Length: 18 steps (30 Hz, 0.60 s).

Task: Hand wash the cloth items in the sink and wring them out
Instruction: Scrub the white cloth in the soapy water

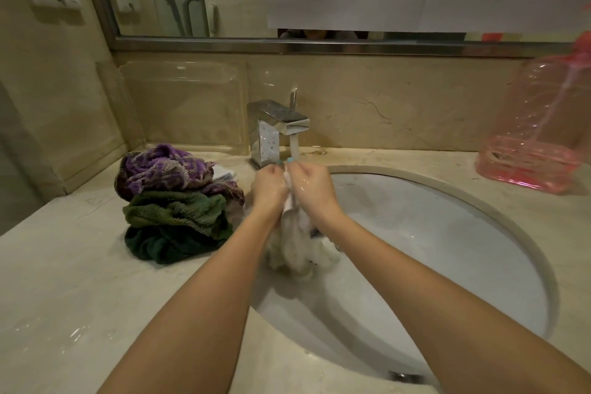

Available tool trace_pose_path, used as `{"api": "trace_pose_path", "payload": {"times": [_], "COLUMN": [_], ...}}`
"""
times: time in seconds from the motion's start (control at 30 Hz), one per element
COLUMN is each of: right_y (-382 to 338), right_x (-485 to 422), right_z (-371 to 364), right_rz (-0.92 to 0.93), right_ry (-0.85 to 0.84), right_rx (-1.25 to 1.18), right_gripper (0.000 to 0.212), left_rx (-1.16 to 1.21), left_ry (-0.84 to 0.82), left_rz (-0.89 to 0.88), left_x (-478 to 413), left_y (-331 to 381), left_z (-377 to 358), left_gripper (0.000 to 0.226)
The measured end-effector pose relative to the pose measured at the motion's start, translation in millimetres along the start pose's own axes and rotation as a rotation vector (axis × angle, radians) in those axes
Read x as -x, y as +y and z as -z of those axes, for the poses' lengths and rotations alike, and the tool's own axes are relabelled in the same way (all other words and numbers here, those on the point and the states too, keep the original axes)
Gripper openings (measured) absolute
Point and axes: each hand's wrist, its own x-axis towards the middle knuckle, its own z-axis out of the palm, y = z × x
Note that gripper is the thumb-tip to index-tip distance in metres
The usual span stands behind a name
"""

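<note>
- Head view: your left hand (269,182) and right hand (311,182) are both clenched on the top of one white cloth (299,246), knuckles nearly touching, so the pinched part sits right under the faucet (277,128) stream for rubbing.
- The rest of that cloth hangs below your wrists into the sink (447,233), toward 6 o'clock from your hands, which lets the runoff fall into the basin and not onto the countertop (80,281).
- At 9 o'clock from your hands, a pile waits on the countertop just beside the basin rim: a purple towel (166,166) on top, a green towel (176,211) below it, and a darker green one lowest. I'd judge these are still to wash.
- At 3 o'clock, well apart, stands a pink plastic jug (537,150), clear of your working space.
</note>
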Motion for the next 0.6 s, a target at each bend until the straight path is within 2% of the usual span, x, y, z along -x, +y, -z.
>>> {"api": "trace_pose_path", "payload": {"times": [0.07, 0.2, 0.27, 0.4, 0.5, 0.6], "right_y": [-1.7, 4.2, 6.9, 15.7, 26.8, 31.8], "right_x": [-3.1, -21.2, -27.5, -29.1, -21.5, -12.6], "right_z": [0.0, 23.3, 33.1, 43.3, 52.6, 51.3], "right_rz": [0.003, -0.125, -0.136, -0.057, 0.001, -0.151], "right_ry": [-0.013, 0.139, 0.151, 0.224, 0.118, -0.264], "right_rx": [-0.005, 0.029, 0.093, 0.304, 0.178, 0.149], "right_gripper": [0.047, 0.042, 0.043, 0.041, 0.044, 0.040], "left_rx": [0.052, 0.087, 0.178, 0.291, 0.263, 0.268], "left_ry": [-0.012, -0.156, -0.201, -0.115, -0.051, -0.072], "left_rz": [0.028, -0.099, -0.104, -0.091, -0.054, -0.026], "left_x": [-1.0, 24.8, 33.1, 19.6, 12.6, 7.5], "left_y": [-1.0, 6.6, 11.1, 9.4, 4.8, 2.2], "left_z": [1.1, -12.2, -14.9, -7.8, 0.6, 2.9], "left_gripper": [0.020, 0.034, 0.039, 0.028, 0.023, 0.021]}}
